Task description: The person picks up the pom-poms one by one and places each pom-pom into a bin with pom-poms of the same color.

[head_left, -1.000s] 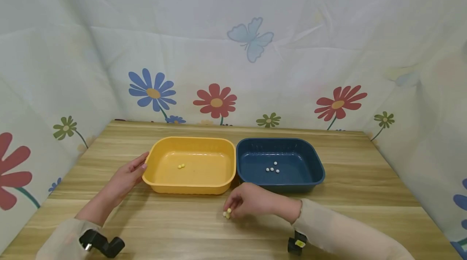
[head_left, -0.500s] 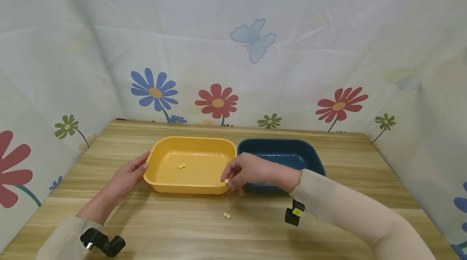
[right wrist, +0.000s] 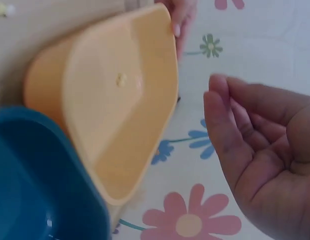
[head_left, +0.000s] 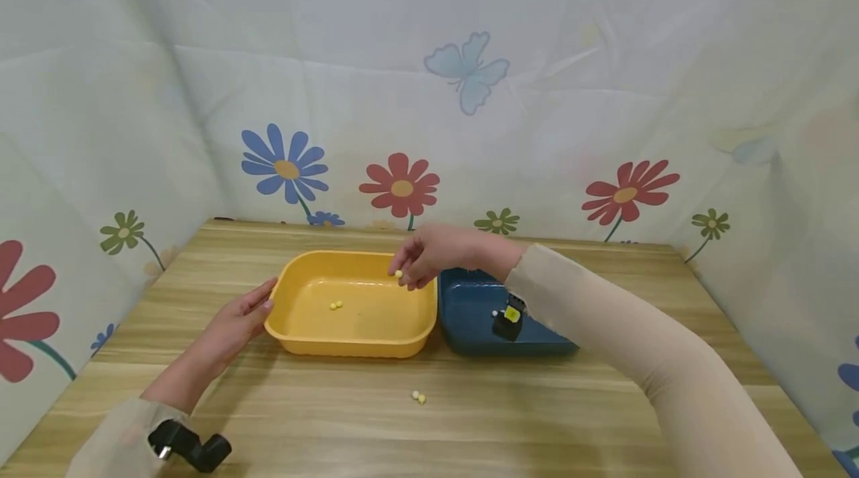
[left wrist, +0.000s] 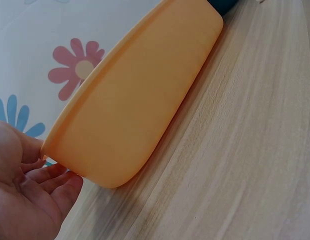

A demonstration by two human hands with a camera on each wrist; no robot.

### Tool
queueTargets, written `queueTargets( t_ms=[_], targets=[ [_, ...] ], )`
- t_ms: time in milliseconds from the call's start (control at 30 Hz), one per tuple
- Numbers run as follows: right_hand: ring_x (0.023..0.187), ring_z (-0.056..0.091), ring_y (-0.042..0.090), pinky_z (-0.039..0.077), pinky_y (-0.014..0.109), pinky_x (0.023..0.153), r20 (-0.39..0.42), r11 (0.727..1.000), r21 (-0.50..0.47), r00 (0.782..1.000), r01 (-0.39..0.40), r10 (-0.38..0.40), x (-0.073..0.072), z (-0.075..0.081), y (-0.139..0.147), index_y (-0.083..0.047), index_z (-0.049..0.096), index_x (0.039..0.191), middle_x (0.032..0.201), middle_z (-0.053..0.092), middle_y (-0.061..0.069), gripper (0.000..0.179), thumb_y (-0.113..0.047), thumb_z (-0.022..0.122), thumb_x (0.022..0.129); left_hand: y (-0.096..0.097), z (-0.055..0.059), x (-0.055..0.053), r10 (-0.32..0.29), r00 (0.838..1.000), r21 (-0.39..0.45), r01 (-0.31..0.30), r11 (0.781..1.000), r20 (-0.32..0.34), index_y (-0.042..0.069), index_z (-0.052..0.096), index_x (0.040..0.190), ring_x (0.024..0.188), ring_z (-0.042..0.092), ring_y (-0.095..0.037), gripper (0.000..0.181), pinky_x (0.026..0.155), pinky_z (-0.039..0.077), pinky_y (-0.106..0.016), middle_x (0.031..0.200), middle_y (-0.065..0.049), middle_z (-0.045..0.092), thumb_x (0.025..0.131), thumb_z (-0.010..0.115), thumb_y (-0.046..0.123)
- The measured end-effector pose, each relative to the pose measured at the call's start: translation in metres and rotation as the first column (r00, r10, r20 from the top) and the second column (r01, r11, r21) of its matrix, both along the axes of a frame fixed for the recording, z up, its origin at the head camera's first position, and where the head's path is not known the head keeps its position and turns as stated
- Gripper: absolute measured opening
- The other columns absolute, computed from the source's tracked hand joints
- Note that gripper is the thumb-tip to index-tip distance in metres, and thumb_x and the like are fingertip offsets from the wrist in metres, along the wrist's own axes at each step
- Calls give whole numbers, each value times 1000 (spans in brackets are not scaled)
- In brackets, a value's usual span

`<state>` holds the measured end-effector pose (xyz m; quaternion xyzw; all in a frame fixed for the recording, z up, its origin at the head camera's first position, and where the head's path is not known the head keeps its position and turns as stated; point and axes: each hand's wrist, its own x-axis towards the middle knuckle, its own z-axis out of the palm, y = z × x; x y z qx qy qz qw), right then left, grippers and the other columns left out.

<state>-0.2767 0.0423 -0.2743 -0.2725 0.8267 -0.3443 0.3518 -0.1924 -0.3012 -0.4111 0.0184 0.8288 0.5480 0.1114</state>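
You held a small yellow bead (head_left: pixel 399 274) near the upright yellow bin's (head_left: pixel 352 348) far right corner; two yellow beads (head_left: pixel 339 304) lay inside.

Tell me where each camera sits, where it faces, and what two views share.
Head: on the head, facing forward and down over the yellow tray, blue tray and flowered cloth; left hand, right hand and sleeves show.
Left wrist: on that wrist, facing the yellow tray's outer wall; the left hand shows.
Right wrist: on that wrist, facing both trays; the right hand and part of the left hand show.
Head and right-wrist views share both hands.
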Motion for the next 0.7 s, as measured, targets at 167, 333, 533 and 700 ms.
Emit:
queueTargets(
  t_ms=[167, 333, 533, 700],
  targets=[
    [106, 70, 32, 61, 29, 92, -22, 995, 51, 996, -81, 82, -19, 6, -17, -3, 70, 122, 108, 72, 15, 25, -6, 68, 97, 0, 0, 0, -3, 1000, 16, 3, 1000, -4, -3, 10, 163, 119, 45, 20, 64, 94, 49, -8, 167, -32, 15, 112, 39, 24],
    [94, 70, 22, 61, 29, 92, -1, 987, 84, 991, -135, 135, -38, 5, -36, -4, 71, 119, 100, 71, 10, 22, -6, 67, 97, 0, 0, 0, 2, 1000, 7, -2, 1000, -2, -2, 10, 163, 127, 46, 13, 64, 96, 49, -9, 167, -31, 15, 112, 39, 25],
    [101, 70, 27, 61, 29, 94, 52, 984, 110, 990, -138, 133, -56, -4, -53, -3, 71, 117, 95, 71, 5, 20, -7, 66, 98, 0, -1, -1, 13, 1000, -21, -13, 1000, 6, -1, 11, 163, 147, 37, -22, 62, 100, 51, -14, 168, -30, 16, 113, 37, 24],
    [106, 68, 33, 61, 26, 92, 73, 986, 118, 992, -115, 106, -65, -17, -64, 0, 70, 120, 94, 71, 6, 23, -6, 66, 98, 0, 0, 0, 19, 1000, -20, -19, 1000, 6, 0, 12, 163, 145, 41, -16, 63, 97, 50, -11, 168, -29, 16, 113, 38, 26]
  ],
)
